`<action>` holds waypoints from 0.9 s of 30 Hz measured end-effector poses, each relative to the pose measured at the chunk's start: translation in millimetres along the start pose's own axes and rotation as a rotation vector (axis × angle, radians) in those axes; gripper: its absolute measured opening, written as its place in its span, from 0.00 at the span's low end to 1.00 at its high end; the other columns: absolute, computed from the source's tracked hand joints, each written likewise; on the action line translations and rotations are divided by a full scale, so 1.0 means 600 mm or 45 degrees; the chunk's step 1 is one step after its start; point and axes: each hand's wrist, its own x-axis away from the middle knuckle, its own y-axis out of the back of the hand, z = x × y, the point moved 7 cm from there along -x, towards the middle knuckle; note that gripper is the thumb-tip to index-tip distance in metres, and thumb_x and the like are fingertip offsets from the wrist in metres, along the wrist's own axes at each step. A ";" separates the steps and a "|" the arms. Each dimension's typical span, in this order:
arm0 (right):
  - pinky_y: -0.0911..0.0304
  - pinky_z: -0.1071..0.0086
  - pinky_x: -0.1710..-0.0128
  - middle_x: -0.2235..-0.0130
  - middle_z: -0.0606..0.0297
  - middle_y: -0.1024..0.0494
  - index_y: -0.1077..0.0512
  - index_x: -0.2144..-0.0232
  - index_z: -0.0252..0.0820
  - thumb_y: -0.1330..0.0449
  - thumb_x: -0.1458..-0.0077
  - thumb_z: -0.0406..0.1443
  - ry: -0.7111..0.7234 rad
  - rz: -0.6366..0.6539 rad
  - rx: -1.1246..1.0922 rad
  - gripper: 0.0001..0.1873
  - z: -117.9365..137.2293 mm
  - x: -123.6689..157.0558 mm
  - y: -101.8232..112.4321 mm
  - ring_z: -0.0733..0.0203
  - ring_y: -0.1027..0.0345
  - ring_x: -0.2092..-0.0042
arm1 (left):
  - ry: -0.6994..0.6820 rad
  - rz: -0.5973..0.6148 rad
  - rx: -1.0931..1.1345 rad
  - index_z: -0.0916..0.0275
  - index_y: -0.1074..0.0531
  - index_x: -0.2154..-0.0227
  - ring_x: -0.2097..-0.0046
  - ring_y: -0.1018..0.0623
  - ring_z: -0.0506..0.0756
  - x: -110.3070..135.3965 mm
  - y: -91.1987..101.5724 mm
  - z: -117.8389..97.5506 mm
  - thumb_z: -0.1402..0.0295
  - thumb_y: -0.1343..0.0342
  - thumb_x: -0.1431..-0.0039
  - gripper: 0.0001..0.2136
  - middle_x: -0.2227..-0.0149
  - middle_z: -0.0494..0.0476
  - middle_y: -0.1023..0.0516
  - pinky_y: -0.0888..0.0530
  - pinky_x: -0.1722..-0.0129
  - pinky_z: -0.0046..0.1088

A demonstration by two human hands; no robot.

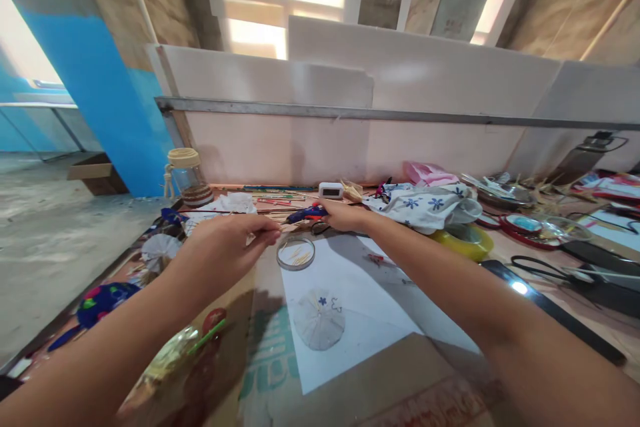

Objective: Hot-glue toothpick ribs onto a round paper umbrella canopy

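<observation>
My right hand [343, 215] reaches to the back of the work surface, its fingers closed round a small blue glue gun [306, 214] whose tip points left. My left hand [235, 240] is in a pinch just left of that tip; whatever lies between its fingertips is too small to make out. Below the two hands a round dish [296, 254] holds several thin pale sticks. Nearer to me a pleated, pale translucent disc [320, 320] with a small dark blue flower on it lies on a white paper sheet [360, 347].
Left are a lidded glass jar [189, 177] and a blue patterned fabric piece [106, 300]. A small white digital display [331, 190] stands at the back. To the right lie a flower-print cloth [425, 205], a yellow tape roll [463, 242] and a phone with a lit light [550, 310].
</observation>
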 end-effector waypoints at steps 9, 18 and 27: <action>0.24 0.50 0.48 0.41 0.55 0.24 0.27 0.41 0.42 0.36 0.31 0.42 0.103 0.103 0.089 0.20 0.051 -0.029 -0.043 0.50 0.24 0.46 | -0.002 -0.013 0.019 0.54 0.16 0.65 0.66 0.16 0.59 -0.002 0.007 -0.001 0.53 0.48 0.37 0.17 0.66 0.55 0.12 0.29 0.66 0.32; 0.32 0.62 0.47 0.45 0.51 0.18 0.25 0.40 0.39 0.44 0.32 0.30 -0.075 -0.101 0.163 0.20 -0.020 0.104 0.091 0.48 0.24 0.46 | 0.032 0.110 0.148 0.54 0.16 0.68 0.70 0.19 0.56 -0.003 -0.011 -0.005 0.55 0.46 0.38 0.15 0.71 0.51 0.14 0.33 0.71 0.28; 0.32 0.61 0.50 0.45 0.50 0.18 0.30 0.31 0.50 0.42 0.39 0.27 -0.208 0.075 0.235 0.35 -0.140 0.243 0.041 0.45 0.23 0.48 | 0.048 0.154 0.341 0.55 0.17 0.71 0.69 0.20 0.55 -0.004 -0.015 -0.007 0.53 0.44 0.38 0.15 0.72 0.52 0.15 0.29 0.70 0.29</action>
